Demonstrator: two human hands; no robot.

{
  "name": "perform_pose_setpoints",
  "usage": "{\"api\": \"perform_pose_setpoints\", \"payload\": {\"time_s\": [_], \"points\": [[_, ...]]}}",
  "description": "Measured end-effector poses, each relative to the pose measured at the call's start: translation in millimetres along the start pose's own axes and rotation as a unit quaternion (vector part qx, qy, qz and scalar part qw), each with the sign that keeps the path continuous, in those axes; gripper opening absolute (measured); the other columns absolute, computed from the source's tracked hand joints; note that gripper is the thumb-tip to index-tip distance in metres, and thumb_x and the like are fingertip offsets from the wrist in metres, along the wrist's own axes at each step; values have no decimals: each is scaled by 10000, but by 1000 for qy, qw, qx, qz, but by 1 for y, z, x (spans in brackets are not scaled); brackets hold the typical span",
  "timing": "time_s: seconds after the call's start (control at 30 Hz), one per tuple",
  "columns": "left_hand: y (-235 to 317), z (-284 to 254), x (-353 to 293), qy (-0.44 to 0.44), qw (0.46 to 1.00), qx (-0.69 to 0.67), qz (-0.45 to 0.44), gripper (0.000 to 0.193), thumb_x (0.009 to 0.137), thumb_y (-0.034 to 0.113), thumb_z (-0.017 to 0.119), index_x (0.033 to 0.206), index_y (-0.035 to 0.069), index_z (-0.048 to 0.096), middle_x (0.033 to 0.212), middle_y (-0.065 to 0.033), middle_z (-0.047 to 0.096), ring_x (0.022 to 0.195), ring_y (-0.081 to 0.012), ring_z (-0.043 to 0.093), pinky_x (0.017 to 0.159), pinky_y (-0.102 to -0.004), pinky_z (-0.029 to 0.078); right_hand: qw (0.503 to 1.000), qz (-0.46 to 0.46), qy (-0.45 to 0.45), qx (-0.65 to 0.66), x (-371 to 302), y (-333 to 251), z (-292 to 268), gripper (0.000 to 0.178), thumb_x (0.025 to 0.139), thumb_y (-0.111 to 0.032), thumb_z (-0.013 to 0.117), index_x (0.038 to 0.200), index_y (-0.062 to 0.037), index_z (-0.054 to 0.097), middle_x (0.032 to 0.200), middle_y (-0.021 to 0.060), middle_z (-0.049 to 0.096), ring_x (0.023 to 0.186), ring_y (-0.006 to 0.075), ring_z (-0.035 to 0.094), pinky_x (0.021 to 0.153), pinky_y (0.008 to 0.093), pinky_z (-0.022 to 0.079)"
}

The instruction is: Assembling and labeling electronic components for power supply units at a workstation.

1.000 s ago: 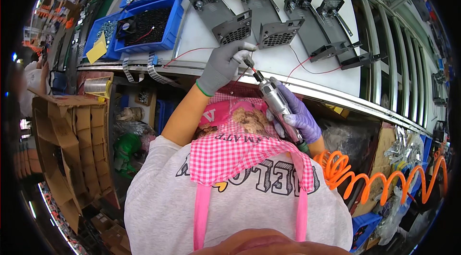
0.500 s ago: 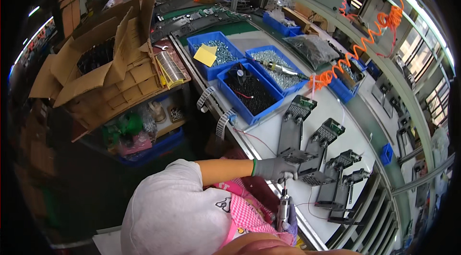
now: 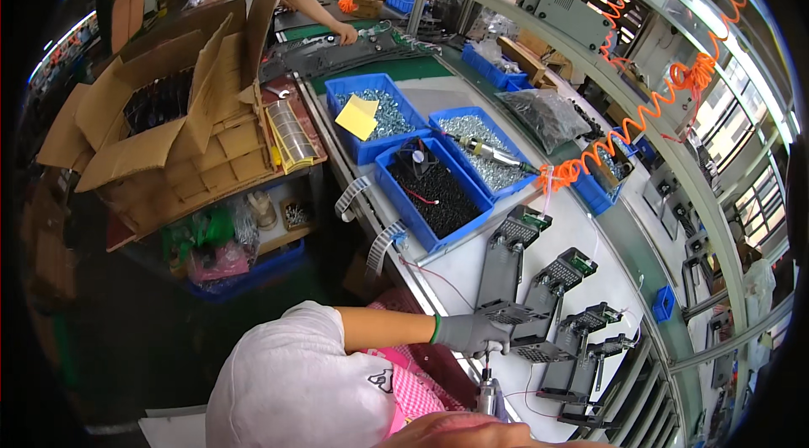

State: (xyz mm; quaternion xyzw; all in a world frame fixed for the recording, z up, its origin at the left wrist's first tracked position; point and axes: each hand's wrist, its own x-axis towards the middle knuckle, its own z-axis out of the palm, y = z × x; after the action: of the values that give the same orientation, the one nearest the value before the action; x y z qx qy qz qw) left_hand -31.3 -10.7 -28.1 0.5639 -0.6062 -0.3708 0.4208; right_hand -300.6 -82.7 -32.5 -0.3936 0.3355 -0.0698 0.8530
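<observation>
My left hand (image 3: 472, 333), in a grey glove, is closed with its fingers curled together at the bit of a pneumatic-looking screwdriver (image 3: 486, 397). Whatever those fingers pinch is too small to make out. Only an edge of my right hand (image 3: 500, 408) shows, in a purplish glove, wrapped round the screwdriver's body at the bench edge. The tool points away from me, tip at the left fingers. Just beyond and beside my left hand stand several dark grey metal brackets (image 3: 503, 267) with perforated ends and green circuit boards, lined up on the white bench (image 3: 451, 279).
Blue bins of silver screws (image 3: 383, 115) and black screws (image 3: 451, 208) stand farther up the bench. A second screwdriver (image 3: 493, 153) lies across a bin, on an orange coiled hose (image 3: 624, 128). Open cardboard boxes (image 3: 202, 144) are at left. A co-worker's arm (image 3: 312, 5) reaches over the far bench.
The whole view has shifted, so the bench and brackets sit lower in the picture. My hands stay together at the screwdriver. The far co-worker's arm has stretched out over the grey parts.
</observation>
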Motion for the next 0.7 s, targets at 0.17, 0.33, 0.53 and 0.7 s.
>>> {"api": "perform_pose_setpoints", "payload": {"time_s": [0.17,0.33,0.53,0.7], "points": [[36,-12,-3,-52,996,-20,-75,195,1020,228,535,1148,128,643,737,-60,612,650,-184,617,643,-354,496,1000,-29,-5,-2,-11,-5,6,974,788,-340,801,1582,-194,256,1243,97,571,856,249,670,659,363,587],[10,-1,0,4,1000,-15,16,203,1030,249,524,1160,138,635,673,-60,604,591,-185,623,605,-356,489,1000,-19,-14,-15,-18,-6,9,1013,765,-345,813,1585,-176,243,1279,100,555,884,244,665,688,360,581],[27,-12,-3,-24,999,-3,-24,203,1033,254,519,1170,154,629,630,-52,602,575,-189,625,591,-362,486,999,-15,-31,-28,-29,-11,17,1059,737,-351,826,1589,-153,228,1322,104,536,917,239,658,723,355,575],[35,-14,-7,-23,997,-70,-34,202,1034,229,521,1178,138,630,725,-66,626,585,-183,621,610,-364,499,998,-28,-51,-34,-30,-17,26,1098,714,-355,837,1592,-134,216,1357,107,520,945,235,652,752,351,569]]}}
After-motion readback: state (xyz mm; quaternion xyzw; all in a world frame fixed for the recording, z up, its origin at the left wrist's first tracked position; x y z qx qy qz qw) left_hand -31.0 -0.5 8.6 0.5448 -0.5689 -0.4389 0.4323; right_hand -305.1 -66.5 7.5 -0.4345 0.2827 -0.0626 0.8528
